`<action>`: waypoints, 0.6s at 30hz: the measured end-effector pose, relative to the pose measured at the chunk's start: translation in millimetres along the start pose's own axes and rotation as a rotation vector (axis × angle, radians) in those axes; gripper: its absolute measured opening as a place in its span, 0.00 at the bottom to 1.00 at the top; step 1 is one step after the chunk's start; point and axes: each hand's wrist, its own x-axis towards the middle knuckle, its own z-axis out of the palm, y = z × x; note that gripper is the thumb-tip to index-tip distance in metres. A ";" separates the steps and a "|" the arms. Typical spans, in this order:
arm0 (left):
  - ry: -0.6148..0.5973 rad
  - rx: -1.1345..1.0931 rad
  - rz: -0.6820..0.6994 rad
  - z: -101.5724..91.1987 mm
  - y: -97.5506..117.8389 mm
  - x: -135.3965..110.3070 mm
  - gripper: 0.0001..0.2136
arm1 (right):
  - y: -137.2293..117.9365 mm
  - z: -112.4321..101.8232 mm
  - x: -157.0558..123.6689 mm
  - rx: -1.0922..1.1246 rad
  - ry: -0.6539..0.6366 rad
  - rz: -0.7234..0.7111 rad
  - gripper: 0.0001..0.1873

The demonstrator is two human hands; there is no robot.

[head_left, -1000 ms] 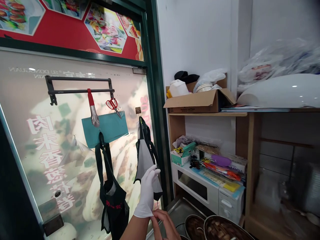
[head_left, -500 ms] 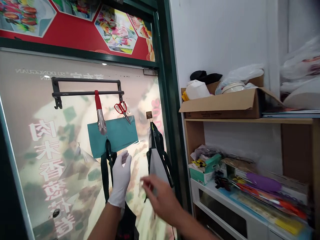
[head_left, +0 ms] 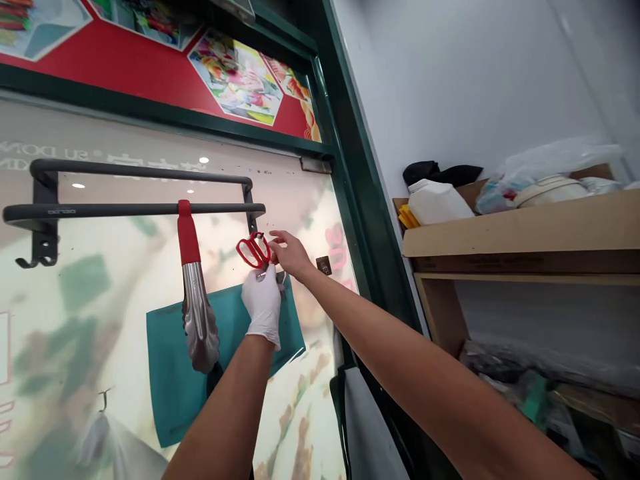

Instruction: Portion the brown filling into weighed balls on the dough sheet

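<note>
Red-handled scissors (head_left: 253, 251) hang from a hook on the poster-covered glass door, just under the black double rail (head_left: 125, 209). My left hand (head_left: 263, 303), in a white glove, is raised right below them with its fingers closed around the blades. My bare right hand (head_left: 291, 253) reaches in from the right and pinches at the red handles. Red-handled metal tongs (head_left: 196, 300) hang from the rail to the left, over a teal sheet (head_left: 170, 380) stuck on the glass.
A dark green door frame (head_left: 365, 220) runs beside the hands. To the right a wooden shelf holds a cardboard box (head_left: 525, 233) with a white jug (head_left: 437, 202), dark cloth and plastic bags. A dark apron (head_left: 365, 427) hangs low by the frame.
Both hands have risen from the hanging aprons up to the scissors. The view has moved closer to the door and tilted upward.
</note>
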 end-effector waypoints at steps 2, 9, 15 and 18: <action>0.021 -0.003 0.042 -2.0 -1.1 5.4 0.17 | 4.3 1.6 7.0 0.026 -0.048 -0.009 0.16; 0.135 0.061 0.234 -17.1 9.3 4.0 0.16 | 10.8 5.6 10.9 -0.099 0.032 -0.049 0.12; 0.134 0.106 0.280 -28.3 21.2 10.0 0.17 | 3.7 -25.9 20.9 -0.106 0.322 0.011 0.10; 0.078 0.127 0.246 -31.9 22.2 10.5 0.18 | -0.4 -58.7 6.4 0.043 0.396 0.103 0.09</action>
